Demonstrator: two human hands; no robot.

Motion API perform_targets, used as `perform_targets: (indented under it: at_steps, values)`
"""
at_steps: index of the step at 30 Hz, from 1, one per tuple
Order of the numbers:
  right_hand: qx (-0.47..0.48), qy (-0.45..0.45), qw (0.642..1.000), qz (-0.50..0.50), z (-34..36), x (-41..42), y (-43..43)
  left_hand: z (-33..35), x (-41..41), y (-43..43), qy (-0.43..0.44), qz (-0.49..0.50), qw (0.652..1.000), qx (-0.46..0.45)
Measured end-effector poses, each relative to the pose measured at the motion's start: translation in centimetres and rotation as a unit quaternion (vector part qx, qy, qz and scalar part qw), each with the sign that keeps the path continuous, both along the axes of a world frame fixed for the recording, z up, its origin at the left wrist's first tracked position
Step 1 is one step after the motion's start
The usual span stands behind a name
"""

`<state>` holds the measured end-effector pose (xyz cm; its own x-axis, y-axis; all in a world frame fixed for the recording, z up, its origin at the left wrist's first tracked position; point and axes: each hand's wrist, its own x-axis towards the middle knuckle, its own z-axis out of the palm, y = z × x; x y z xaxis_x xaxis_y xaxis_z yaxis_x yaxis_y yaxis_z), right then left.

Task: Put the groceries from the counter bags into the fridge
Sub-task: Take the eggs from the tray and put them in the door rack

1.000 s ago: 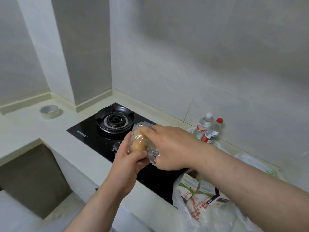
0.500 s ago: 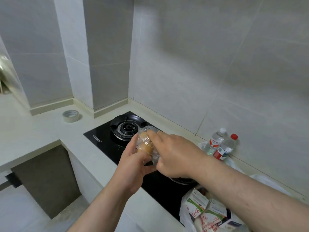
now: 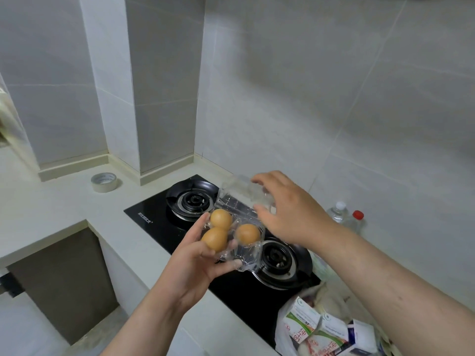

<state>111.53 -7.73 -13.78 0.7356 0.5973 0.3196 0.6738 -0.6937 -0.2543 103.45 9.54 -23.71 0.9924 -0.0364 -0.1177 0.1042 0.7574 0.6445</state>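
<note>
Centre of frame, above the stove: clear plastic egg carton [image 3: 241, 249], hinged open. Holds three brown eggs [image 3: 221, 219], two side by side at the left of the tray, one at the right. Rests in the left hand [image 3: 195, 265], fingers curled up round the tray from beneath, thumb against the left edge. Lid [image 3: 236, 199] swung up and back toward the wall, grasped by the right hand [image 3: 290, 214], fingertips over its top edge and thumb at its lower corner.

Below the carton: black glass gas hob [image 3: 154, 222] set into a pale tabletop [image 3: 51, 214], with one burner [image 3: 192, 199] further back and a second burner [image 3: 277, 255] nearer, partly behind the carton.

Right of the hob, against the wall: two clear water bottles, one white-capped [image 3: 339, 210], one red-capped [image 3: 356, 219], touching or nearly so.

Lower right corner: white plastic bag [image 3: 281, 332] on the tabletop, open, with green-and-white milk cartons [image 3: 303, 321] inside.

Upper left of the tabletop, well apart from the hob: roll of tape [image 3: 104, 181], lying flat.

Behind everything: grey tiled walls [image 3: 321, 98] and a square tiled column [image 3: 164, 86] in the corner. Lower left: dark open recess [image 3: 59, 276] under the tabletop.
</note>
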Motion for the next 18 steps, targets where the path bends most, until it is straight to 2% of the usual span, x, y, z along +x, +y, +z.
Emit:
perform_targets:
  at_steps: [6,12,15,18]
  values:
    - [0.105,-0.037,0.992,-0.061,-1.7,1.4,-0.3,-0.1,0.3,1.4,0.001,-0.006,0.999,-0.039]
    - [0.228,0.089,0.965,-0.097,-3.3,2.8,0.8,-0.7,0.0,2.5,-0.007,-0.012,0.998,-0.062]
    - [0.148,0.095,0.977,-0.122,-4.3,2.6,1.4,-0.7,-0.4,3.1,-0.006,0.004,0.997,-0.071]
    - [0.114,0.006,0.992,-0.058,-4.4,1.2,2.1,-0.5,-1.0,3.9,-0.004,0.026,0.998,-0.064]
